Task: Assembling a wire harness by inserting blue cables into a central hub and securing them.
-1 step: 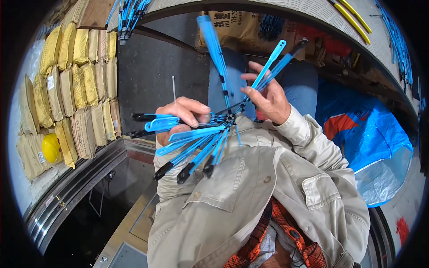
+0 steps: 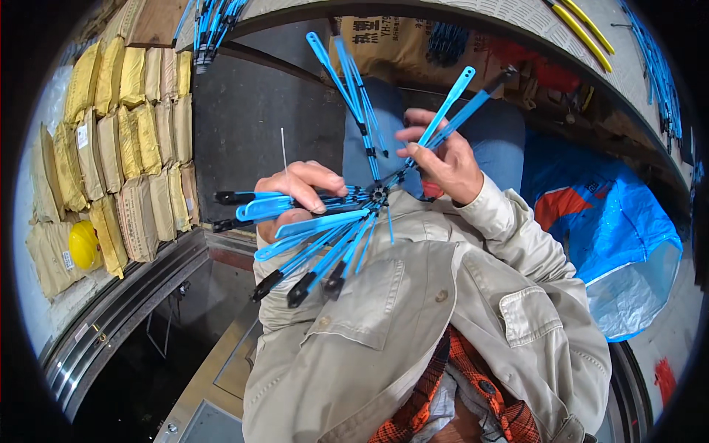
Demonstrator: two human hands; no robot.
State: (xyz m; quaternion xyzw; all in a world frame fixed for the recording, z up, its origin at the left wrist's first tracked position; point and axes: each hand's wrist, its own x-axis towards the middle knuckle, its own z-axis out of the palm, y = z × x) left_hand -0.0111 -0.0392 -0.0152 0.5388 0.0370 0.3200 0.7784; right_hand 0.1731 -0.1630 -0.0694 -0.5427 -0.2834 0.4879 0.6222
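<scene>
In front of my chest is a folding rib frame, its blue and black ribs fanned around a small dark hub. My left hand is closed round several of the ribs on the left, and a thin pale stick rises beside its fingers. On the other side, my right hand holds a bundle of ribs pointing up and right between thumb and fingers; its fingertips are slightly blurred. More loose ribs with black ends fan out below my left hand, over my jacket. Another group stands upward between my hands, touched by neither.
Stacked paper-wrapped packs and a yellow helmet are at the left. A metal-topped bench curves across the far side, with more blue ribs at its left end. At right lies a blue plastic sack.
The upward group of ribs has spread, one rib swinging out to the left. The lower ribs have shifted slightly left. Both hands stay almost in place on the frame.
</scene>
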